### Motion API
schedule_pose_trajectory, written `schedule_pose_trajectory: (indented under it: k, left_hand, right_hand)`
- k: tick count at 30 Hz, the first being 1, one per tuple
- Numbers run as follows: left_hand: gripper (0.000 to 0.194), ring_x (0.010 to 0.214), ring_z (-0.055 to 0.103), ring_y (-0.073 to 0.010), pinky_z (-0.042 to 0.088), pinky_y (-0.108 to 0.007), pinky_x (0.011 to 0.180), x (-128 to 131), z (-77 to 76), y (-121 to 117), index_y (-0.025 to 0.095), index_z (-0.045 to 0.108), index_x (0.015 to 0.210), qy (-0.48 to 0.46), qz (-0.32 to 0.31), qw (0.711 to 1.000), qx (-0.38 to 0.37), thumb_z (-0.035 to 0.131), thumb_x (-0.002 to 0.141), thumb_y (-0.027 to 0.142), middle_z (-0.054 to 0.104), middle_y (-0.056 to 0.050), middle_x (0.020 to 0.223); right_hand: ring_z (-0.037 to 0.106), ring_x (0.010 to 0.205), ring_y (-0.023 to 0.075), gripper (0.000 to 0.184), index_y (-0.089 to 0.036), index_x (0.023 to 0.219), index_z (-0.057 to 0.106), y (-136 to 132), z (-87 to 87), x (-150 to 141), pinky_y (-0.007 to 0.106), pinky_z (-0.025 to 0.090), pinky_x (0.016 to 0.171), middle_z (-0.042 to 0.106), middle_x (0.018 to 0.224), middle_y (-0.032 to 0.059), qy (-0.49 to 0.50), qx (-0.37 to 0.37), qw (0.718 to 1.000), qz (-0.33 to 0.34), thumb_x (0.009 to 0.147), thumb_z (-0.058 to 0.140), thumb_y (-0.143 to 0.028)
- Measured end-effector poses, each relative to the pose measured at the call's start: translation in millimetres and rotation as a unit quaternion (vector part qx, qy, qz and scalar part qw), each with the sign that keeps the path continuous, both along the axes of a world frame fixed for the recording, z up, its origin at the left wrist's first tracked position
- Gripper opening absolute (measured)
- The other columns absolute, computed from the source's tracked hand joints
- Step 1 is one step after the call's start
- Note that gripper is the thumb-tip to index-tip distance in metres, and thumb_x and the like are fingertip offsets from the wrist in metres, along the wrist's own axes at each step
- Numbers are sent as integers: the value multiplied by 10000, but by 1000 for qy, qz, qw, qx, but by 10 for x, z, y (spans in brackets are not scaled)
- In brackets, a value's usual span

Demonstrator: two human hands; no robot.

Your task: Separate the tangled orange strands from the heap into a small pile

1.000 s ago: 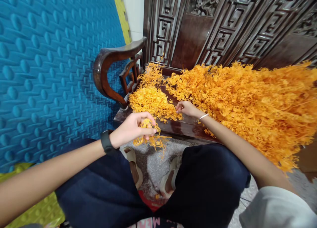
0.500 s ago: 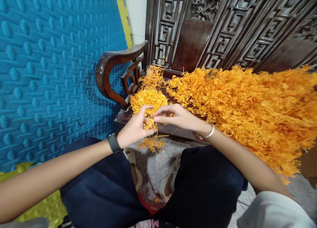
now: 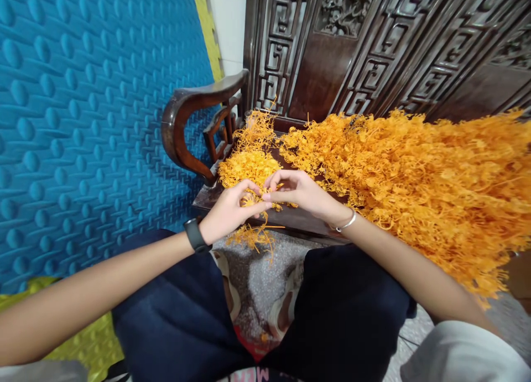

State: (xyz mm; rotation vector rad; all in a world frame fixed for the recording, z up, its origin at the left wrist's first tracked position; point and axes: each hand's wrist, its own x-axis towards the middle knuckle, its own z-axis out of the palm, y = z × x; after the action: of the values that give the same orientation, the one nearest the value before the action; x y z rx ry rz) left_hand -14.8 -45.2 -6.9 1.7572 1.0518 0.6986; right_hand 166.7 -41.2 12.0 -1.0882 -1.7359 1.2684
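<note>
the orange tuft (image 3: 251, 237) hangs below the left hand (image 3: 228, 212), by the front edge of the table (image 3: 309, 220) near its left corner, one straight strand (image 3: 276, 226) pointing right. the left hand curls round the tuft's top, thumb and fingers nearly meeting. the right hand (image 3: 309, 197) is just to the right, thumb and forefinger drawn together at the left fingertips; whether they grip anything i cannot tell. both forearms (image 3: 145, 260) slant inward, backs of the hands showing.
</note>
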Motion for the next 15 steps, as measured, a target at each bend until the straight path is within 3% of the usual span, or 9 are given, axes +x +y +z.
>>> schedule_pose_trajectory:
  k: [6, 15]
  left_hand:
    - [200, 396, 401, -39, 286, -150, 380, 15, 38, 35, 163, 494, 805, -57, -45, 996, -53, 537, 818, 358, 559, 34, 569]
    - [159, 384, 381, -40, 288, -154, 382, 24, 99, 92, 157, 541, 843, -94, -55, 992, -56, 491, 849, 307, 502, 51, 512]
  right_hand:
    - [558, 697, 103, 271, -155, 679, 548, 31, -43, 21, 291, 452, 721, 598, 727, -9, 57, -46, 996, -41, 617, 751, -325]
    - [576, 696, 95, 258, -167, 709, 542, 113, -28, 37, 274, 478, 702, 599, 735, -18, 89, -7, 996, -21, 634, 750, -301]
